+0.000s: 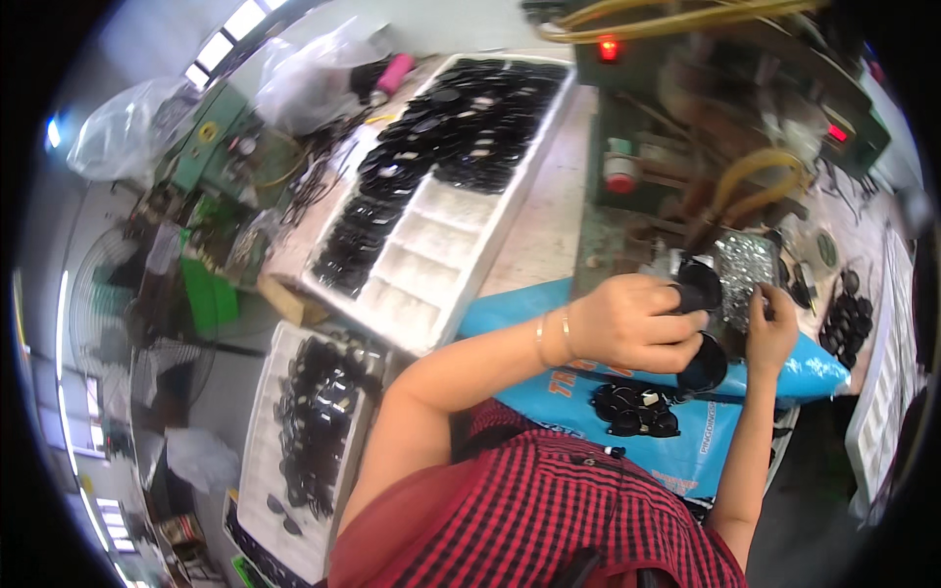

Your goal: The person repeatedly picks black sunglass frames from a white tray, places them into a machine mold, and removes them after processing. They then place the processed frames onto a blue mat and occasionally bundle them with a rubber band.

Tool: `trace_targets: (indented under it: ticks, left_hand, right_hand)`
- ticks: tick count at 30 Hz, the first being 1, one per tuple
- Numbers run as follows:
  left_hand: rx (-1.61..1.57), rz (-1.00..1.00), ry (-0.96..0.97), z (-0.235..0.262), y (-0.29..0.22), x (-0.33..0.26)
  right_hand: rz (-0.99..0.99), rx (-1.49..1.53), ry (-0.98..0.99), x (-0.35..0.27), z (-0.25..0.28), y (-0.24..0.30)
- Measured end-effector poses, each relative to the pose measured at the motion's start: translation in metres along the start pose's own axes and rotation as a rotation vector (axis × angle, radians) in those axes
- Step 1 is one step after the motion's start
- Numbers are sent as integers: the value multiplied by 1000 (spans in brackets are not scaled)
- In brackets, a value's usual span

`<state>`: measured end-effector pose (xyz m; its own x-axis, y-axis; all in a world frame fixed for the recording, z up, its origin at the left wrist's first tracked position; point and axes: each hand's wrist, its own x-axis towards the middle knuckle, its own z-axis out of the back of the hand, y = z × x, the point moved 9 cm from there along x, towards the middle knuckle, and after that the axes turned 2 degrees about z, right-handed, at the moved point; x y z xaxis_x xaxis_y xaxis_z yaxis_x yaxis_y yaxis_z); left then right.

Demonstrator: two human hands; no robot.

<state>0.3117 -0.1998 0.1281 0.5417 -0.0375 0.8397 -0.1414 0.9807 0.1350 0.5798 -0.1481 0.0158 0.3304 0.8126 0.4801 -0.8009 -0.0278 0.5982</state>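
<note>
My left hand (635, 321) is closed on a pair of dark sunglasses (703, 367), whose round lenses stick out past the fingers, close to a green machine. To its right, my right hand (772, 328) has its fingertips drawn together at the edge of a heap of small shiny metal parts (745, 267). Whatever those fingertips may hold is too small to make out. Below both hands, several black sunglasses (635, 409) lie in a cluster on a blue printed plastic sheet (549, 397).
A long white compartment tray (431, 274) filled partly with dark eyewear stands left of the machine (627, 108). Another white tray (263, 431) of sunglasses is nearer me. More dark lenses (847, 316) lie at the right. A fan (127, 323) stands far left.
</note>
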Motion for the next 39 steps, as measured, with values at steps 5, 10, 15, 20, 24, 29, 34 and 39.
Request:
trace_targets:
  ticks: [5, 10, 15, 20, 24, 29, 34, 39]
  left_hand:
    - [8, 145, -31, 1, 1, -14]
    - [380, 429, 95, 64, 18, -55]
    - [966, 1062, 371, 233, 82, -202]
    - [1066, 1027, 814, 292, 59, -291]
    - [882, 859, 766, 286, 58, -307]
    - [826, 798, 804, 292, 43, -315]
    - [761, 840, 946, 286, 58, -323]
    - [715, 918, 754, 278, 59, -265]
  right_hand:
    - [-35, 307, 27, 18, -24, 6]
    - [-64, 364, 58, 19, -31, -6]
    - [-122, 304, 93, 13, -24, -5]
    - [-156, 340, 71, 11, -24, -12]
    - [-198, 401, 67, 11, -16, -6]
    - [13, 521, 149, 14, 6, 83]
    - [-117, 641, 296, 34, -25, 125]
    - [-106, 827, 252, 24, -43, 123]
